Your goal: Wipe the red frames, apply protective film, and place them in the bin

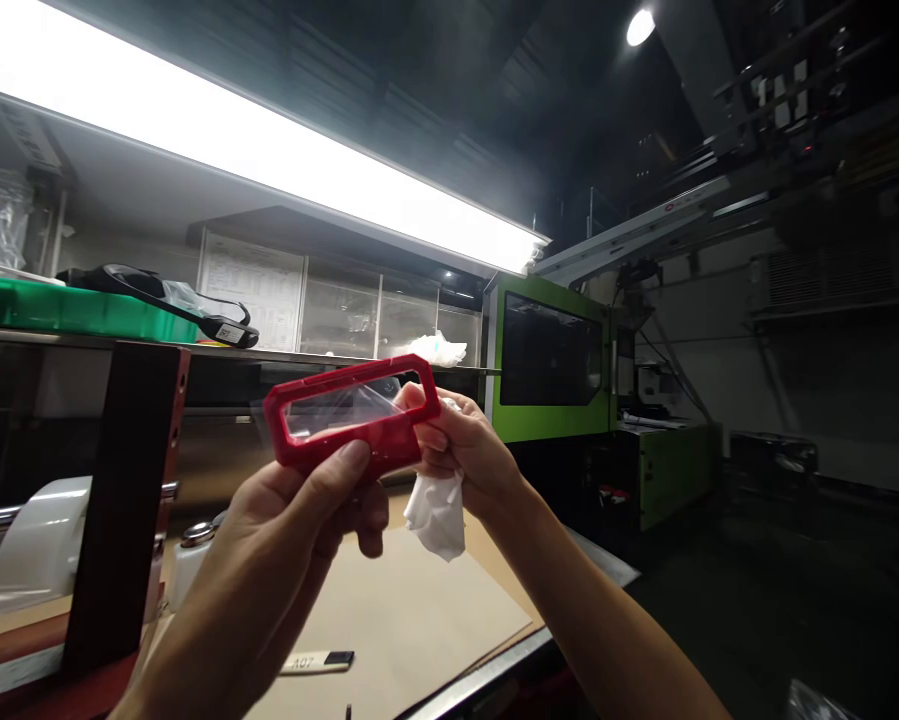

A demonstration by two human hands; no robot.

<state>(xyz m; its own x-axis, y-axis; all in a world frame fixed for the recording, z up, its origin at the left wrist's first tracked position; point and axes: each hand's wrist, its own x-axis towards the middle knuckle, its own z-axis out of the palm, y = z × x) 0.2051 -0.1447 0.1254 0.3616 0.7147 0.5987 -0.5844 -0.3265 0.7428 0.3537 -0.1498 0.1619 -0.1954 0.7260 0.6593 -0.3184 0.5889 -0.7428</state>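
Note:
I hold a red plastic frame (299,452) with a clear window in its middle up in front of me, above the workbench. My left hand (299,520) grips its lower edge, thumb on the front. My right hand (460,450) pinches the frame's right end and also holds a crumpled white cloth (438,515), which hangs below the fingers.
A cardboard sheet (411,620) covers the bench, with a small labelled tool (318,661) lying on it. A red upright post (130,500) stands at left beside a white roll (40,535). A shelf carries a green tray (66,305). A green machine (554,360) stands to the right.

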